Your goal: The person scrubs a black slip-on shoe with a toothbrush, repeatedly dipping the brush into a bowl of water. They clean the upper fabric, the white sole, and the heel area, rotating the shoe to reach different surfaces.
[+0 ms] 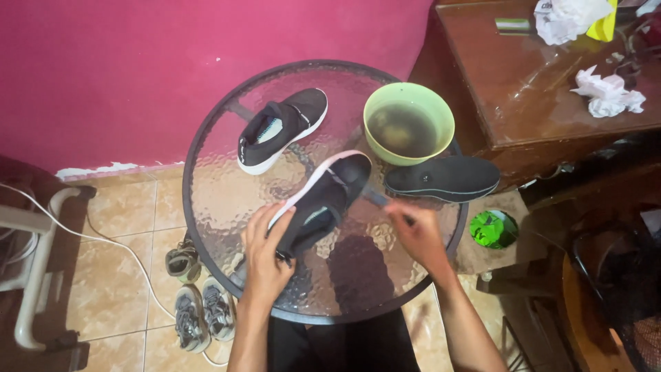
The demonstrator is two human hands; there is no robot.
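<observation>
Left grip (265, 258) on black shoe (323, 200), right hand (418, 234) blurred

This is a room in a home: a pink painted wall (206, 62), beige floor tiles (124, 227) with worn shoes (200, 313) lying by the round glass table's (227, 193) near left edge, and a dark wooden cabinet (551, 89) strewn with crumpled paper (606, 93).

Shoe (320, 203) in left hand (265, 258), tilted over table (220, 200). Second shoe (281, 129) beyond left hand. Bowl (409, 122), insole (441, 178) beyond right hand (418, 233).
</observation>
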